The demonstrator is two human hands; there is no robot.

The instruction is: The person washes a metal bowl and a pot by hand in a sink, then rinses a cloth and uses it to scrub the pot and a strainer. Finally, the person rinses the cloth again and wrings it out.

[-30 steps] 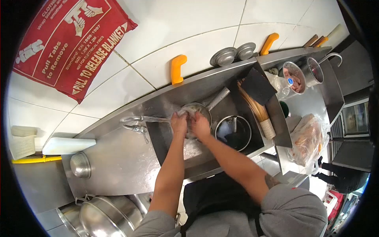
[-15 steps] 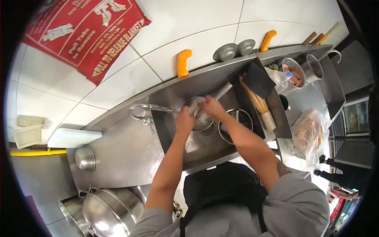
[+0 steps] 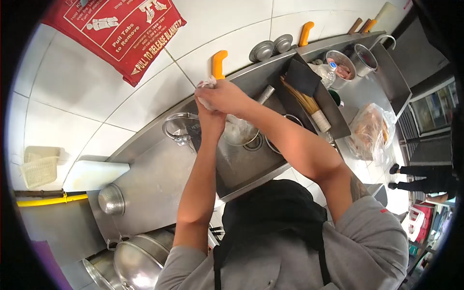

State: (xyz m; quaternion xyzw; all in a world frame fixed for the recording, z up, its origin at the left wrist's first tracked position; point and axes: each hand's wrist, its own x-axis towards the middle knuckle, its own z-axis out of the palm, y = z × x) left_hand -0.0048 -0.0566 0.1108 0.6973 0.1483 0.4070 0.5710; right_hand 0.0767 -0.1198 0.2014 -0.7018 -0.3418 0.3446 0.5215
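Note:
Both hands are together above the back edge of the metal sink (image 3: 241,166). My left hand (image 3: 209,113) is closed around a wet, whitish cloth-like item (image 3: 207,86), which pokes out at the top. Pressed against it from the right, my right hand (image 3: 229,98) wraps the same item. Below the hands, a round metal bowl (image 3: 240,133) with cloudy, whitish contents sits in the sink, partly hidden by my right wrist. The curved faucet (image 3: 178,137) stands left of my left forearm.
A stick brush (image 3: 309,108) lies right of the sink. Beyond it are a plastic bottle (image 3: 326,72), a pot of meat (image 3: 342,67) and a bagged item (image 3: 371,130). A metal bowl (image 3: 112,199) is at the left. A person's legs (image 3: 420,178) show far right.
Both hands have risen out of the bowl and moved up and left towards the wall, carrying the whitish item. The camera view has shifted slightly.

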